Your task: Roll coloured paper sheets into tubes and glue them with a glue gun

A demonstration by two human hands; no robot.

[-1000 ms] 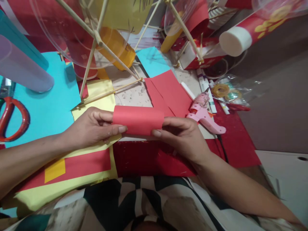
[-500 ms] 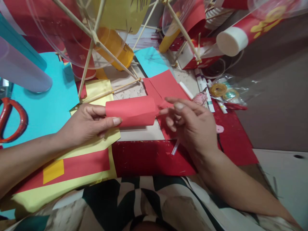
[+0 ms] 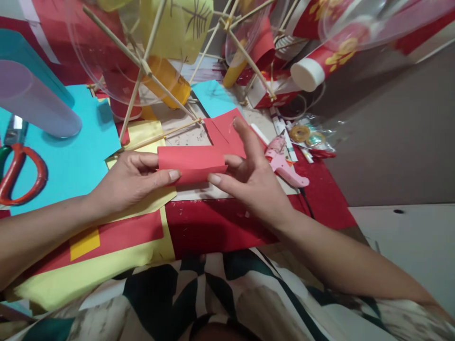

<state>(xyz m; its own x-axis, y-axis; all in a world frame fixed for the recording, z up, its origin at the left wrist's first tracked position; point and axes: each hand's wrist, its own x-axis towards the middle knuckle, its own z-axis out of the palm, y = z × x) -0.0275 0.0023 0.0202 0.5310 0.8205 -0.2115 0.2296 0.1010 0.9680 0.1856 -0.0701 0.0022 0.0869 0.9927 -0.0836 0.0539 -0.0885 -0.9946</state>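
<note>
A rolled tube of red paper [image 3: 194, 160] lies sideways between my two hands, above the table. My left hand [image 3: 131, 180] grips its left end, thumb on the outside and fingers reaching inside the roll. At the right end is my right hand [image 3: 254, 180], its thumb at the lower edge and some fingertips at the tube's opening. The right index finger points up, off the paper. Behind that hand lie a folded red paper sheet [image 3: 225, 130] and a pink glue gun [image 3: 289, 171].
Red-handled scissors [image 3: 24, 177] and a lilac cup [image 3: 39, 104] rest on blue paper [image 3: 88, 166] at left. A wooden stick frame [image 3: 170, 92] stands behind the hands. Markers [image 3: 284, 132] and a plastic bag with tape rolls [image 3: 313, 135] lie at right.
My right hand has turned and closed onto the right end of the tube. The glue gun now shows beside it. My left hand keeps its hold; the view has shifted slightly.
</note>
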